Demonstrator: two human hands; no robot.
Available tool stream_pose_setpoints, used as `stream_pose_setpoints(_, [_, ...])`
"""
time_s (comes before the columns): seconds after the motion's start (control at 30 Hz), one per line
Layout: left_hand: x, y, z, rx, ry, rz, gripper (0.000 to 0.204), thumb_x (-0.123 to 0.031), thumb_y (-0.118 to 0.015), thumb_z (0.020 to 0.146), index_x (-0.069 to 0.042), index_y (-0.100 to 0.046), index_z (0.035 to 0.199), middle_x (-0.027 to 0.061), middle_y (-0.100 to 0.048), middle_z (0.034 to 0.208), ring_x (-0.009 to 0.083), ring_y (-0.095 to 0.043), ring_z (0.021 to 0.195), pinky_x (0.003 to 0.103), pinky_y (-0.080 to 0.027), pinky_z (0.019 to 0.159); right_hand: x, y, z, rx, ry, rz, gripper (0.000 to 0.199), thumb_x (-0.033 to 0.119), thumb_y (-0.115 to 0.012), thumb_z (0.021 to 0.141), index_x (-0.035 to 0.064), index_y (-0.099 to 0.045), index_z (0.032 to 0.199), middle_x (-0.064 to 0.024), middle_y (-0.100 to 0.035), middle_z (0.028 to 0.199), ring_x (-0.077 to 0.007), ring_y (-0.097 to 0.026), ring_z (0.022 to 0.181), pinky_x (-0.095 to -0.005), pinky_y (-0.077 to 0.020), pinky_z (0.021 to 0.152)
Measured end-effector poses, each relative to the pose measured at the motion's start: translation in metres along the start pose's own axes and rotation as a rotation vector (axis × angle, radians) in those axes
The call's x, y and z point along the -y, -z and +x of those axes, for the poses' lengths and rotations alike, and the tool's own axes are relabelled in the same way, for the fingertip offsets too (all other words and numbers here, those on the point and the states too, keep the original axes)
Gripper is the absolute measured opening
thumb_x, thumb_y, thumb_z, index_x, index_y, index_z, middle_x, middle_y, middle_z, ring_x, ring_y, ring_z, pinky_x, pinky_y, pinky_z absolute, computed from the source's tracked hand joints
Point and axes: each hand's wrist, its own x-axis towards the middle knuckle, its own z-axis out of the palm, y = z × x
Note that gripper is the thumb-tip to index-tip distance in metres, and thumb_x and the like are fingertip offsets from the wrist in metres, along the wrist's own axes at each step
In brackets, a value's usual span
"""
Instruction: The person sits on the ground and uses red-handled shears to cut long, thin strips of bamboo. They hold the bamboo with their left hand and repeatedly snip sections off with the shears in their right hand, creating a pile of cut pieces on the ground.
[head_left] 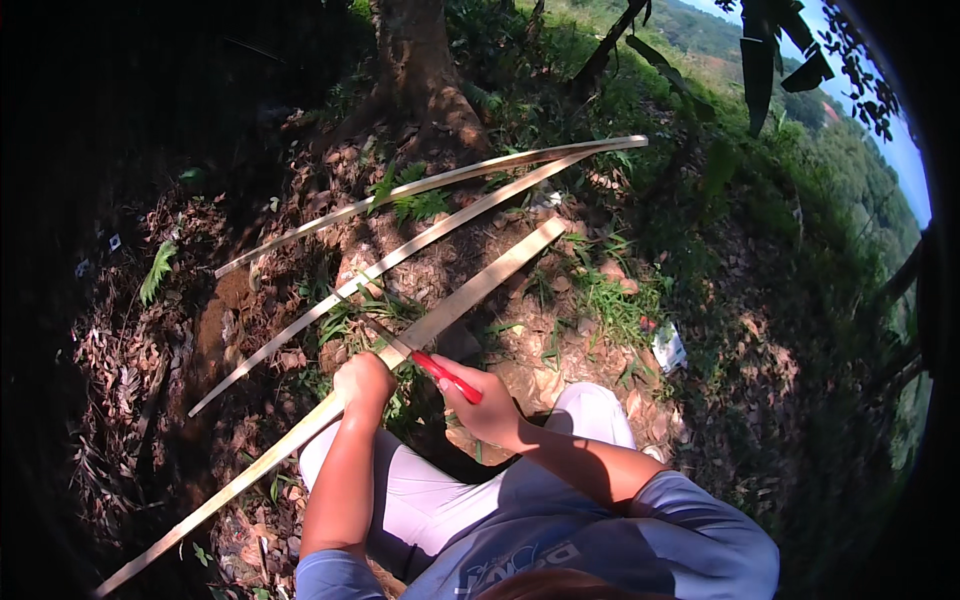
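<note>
A long, pale, flat strip, seemingly split bamboo (488, 284), runs slantwise from the lower left to the upper middle, passing over my lap. My left hand (363, 384) is closed around it near its middle. In my right hand (484, 406) is a knife (446, 377) with a red handle, gripped from the right side of the strip. Its thin dark blade lies across the strip just beyond my left hand. Whether the edge has cut into the strip is too small to tell.
Two more pale strips, a nearer one (425, 238) and a farther one (345, 212), lie on leaf-littered ground, meeting at their right ends. A tree trunk (420, 70) rises beyond them. White litter (669, 348) lies among grass at right. Broad leaves (760, 60) hang at the upper right.
</note>
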Motion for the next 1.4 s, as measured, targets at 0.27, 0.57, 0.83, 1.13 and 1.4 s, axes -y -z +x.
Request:
stream_pose_setpoints(0.27, [0.022,0.018,0.023,0.185,0.035,-0.134,0.046,-0.028,-0.073,0.079,-0.003,-0.081,0.117,0.0179,-0.079,0.121,0.0331,-0.077,0.113,0.043,-0.060,0.098,-0.027,-0.042,0.051,-0.016,0.090,0.004,0.041,0.008,-0.065,0.103,-0.0017,-0.064,0.142,-0.0168,-0.074,0.090,-0.0095,-0.063,0.080,-0.0298,-0.0535,0.074])
stream_pose_setpoints(0.57, [0.033,-0.009,0.023,0.163,-0.112,-0.182,0.039,-0.034,-0.082,0.075,-0.012,-0.085,0.106,0.0049,-0.082,0.106,0.0203,-0.079,0.096,0.036,-0.062,0.078,-0.003,0.051,-0.109,-0.065,-0.173,-0.007,0.046,0.023,-0.051,0.114,0.0026,-0.056,0.155,0.0082,-0.040,0.071,-0.0038,-0.033,0.056,-0.0239,-0.0278,0.049])
stream_pose_setpoints(0.83, [0.011,-0.040,0.018,-0.168,-0.170,-0.105,0.028,-0.029,-0.079,0.087,-0.018,-0.084,0.112,0.0002,-0.081,0.110,0.0212,-0.076,0.105,0.037,-0.057,0.082,-0.009,0.046,-0.060,-0.014,0.089,-0.259,0.049,0.023,-0.052,0.113,-0.0041,-0.055,0.153,-0.0109,-0.069,0.119,-0.0097,-0.058,0.084,-0.0239,-0.0454,0.068])
stream_pose_setpoints(1.13, [0.013,-0.033,0.025,-0.120,-0.171,-0.108,0.037,-0.040,-0.084,0.084,-0.020,-0.084,0.115,-0.0018,-0.081,0.113,0.0199,-0.076,0.107,0.038,-0.055,0.084,-0.028,-0.045,0.051,0.061,-0.060,-0.001,0.045,0.026,-0.056,0.111,0.0032,-0.061,0.150,0.0032,-0.062,0.099,-0.0046,-0.051,0.076,-0.0204,-0.0401,0.062])
stream_pose_setpoints(1.4, [0.019,-0.026,0.040,0.081,-0.168,-0.183,0.060,-0.058,-0.083,0.084,-0.021,-0.079,0.130,-0.0035,-0.077,0.125,0.0193,-0.072,0.117,0.040,-0.052,0.091,-0.014,0.024,-0.022,0.026,-0.226,0.141,0.042,0.028,-0.062,0.110,0.0095,-0.065,0.148,0.0080,-0.041,0.071,-0.0021,-0.035,0.058,-0.0202,-0.0294,0.052])
